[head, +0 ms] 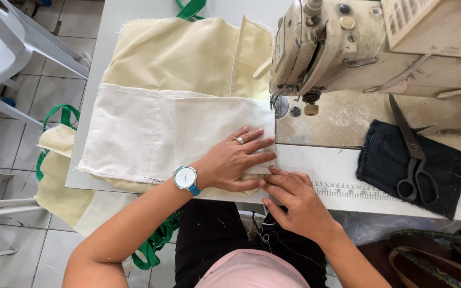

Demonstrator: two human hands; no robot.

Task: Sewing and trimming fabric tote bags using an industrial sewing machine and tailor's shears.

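My left hand (238,160) lies flat, fingers spread, on a white fabric panel (150,133), pressing its right edge down close to the needle area. It wears a ring and a blue-strapped wristwatch. My right hand (294,200) sits just below it at the table's front edge, fingertips pinching the fabric's lower right corner. Under the white panel lies a pale yellow cloth bag (182,53). The worn cream sewing machine (358,48) stands to the right, its presser foot (279,104) just beyond the fabric edge.
Black-handled scissors (414,154) rest on a dark cloth pad (449,165) at the right. A measuring tape strip (374,192) runs along the table's front. More yellow bags with green straps (60,176) hang off the left side. A white plastic chair (6,48) stands at upper left.
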